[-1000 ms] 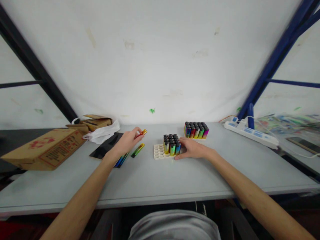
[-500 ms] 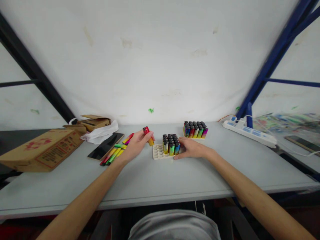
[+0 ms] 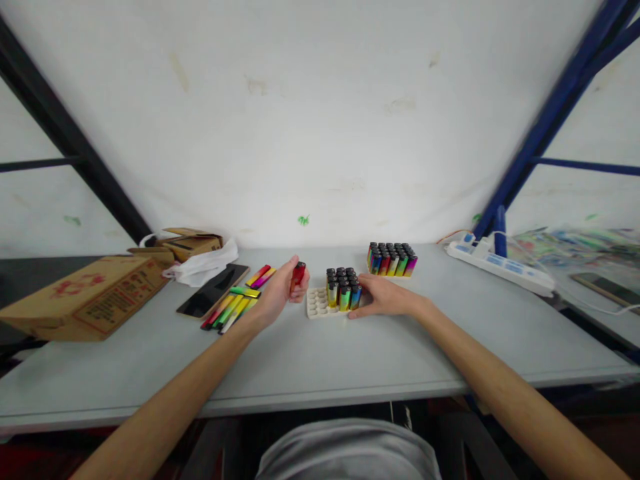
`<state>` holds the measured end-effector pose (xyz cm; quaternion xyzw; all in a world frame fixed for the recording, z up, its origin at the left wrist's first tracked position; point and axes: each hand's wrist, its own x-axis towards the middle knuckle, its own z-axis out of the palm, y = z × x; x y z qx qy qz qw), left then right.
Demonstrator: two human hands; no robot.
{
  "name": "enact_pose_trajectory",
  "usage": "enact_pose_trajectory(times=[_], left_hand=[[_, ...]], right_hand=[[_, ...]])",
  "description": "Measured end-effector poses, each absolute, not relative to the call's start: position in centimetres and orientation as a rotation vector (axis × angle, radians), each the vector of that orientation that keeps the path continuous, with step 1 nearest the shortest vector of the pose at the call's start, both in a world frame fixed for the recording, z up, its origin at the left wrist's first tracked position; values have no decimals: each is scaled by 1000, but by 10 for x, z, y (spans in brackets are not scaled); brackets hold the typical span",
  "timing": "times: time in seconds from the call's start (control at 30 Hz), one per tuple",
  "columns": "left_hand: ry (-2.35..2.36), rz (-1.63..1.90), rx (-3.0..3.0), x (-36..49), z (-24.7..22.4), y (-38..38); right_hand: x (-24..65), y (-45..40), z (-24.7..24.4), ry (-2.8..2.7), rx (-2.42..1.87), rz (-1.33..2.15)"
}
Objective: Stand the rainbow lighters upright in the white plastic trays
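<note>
My left hand (image 3: 285,287) is closed around a red lighter (image 3: 299,272), its dark top pointing up, just left of a white tray (image 3: 317,305). Several shiny lighters (image 3: 345,293) with black tops stand upright in the tray's round holes. At the tray's left side the holes show bare. My right hand (image 3: 383,295) grips the right side of the tray, thumb along the front, fingertips hidden behind the lighters. Loose coloured lighters (image 3: 233,312) lie left of my left hand, partly covered by it.
Behind on the right stands a full block of upright lighters (image 3: 391,260). A dark phone (image 3: 213,291), a white plastic bag (image 3: 205,265) and a cardboard box (image 3: 95,293) lie on the left. A power strip (image 3: 500,267) sits at the right by the blue post.
My left hand has turned the red lighter upright, its fingers now wrapped round it so that its lower part is hidden. My right hand has stayed at the tray.
</note>
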<state>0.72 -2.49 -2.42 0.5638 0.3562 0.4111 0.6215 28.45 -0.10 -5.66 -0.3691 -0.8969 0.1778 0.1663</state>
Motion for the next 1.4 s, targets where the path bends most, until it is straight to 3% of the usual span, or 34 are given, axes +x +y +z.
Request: enact_pose_trajectory(times=[0.63,1.4], left_hand=[[809,956,1329,11,-28,-26],[874,972,2196,21,-38,-38]], right_hand=[[285,-2,-55,-2554,-1049,495],[284,-4,-54,-2557,-1043,475]])
